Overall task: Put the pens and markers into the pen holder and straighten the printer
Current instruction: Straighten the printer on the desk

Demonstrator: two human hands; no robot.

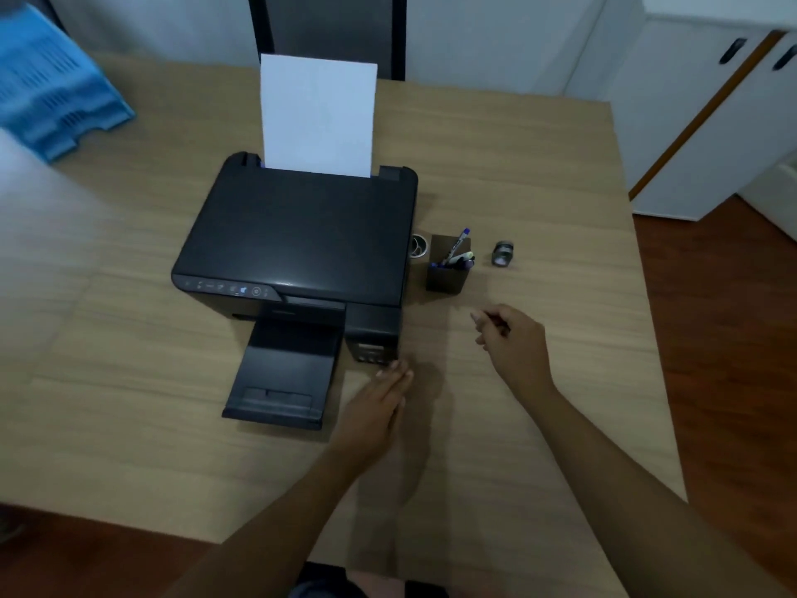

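Reaching forward with fingers straight and flat, the left hand (379, 403) holds nothing, its fingertips just beside the front right corner of the black flatbed printer (302, 235). The right hand (513, 343) hovers above the light wooden table (129, 381) with fingers loosely curled, empty as far as the blur allows. Beyond it, between the printer and a small silvery round object (502, 253), stands the dark square pen holder (446, 276) with the pens and markers (457, 252) already inside. White paper (318, 116) rises upright from the printer's rear feed. A blue plastic tray stack (51, 88) sits at the far left corner.
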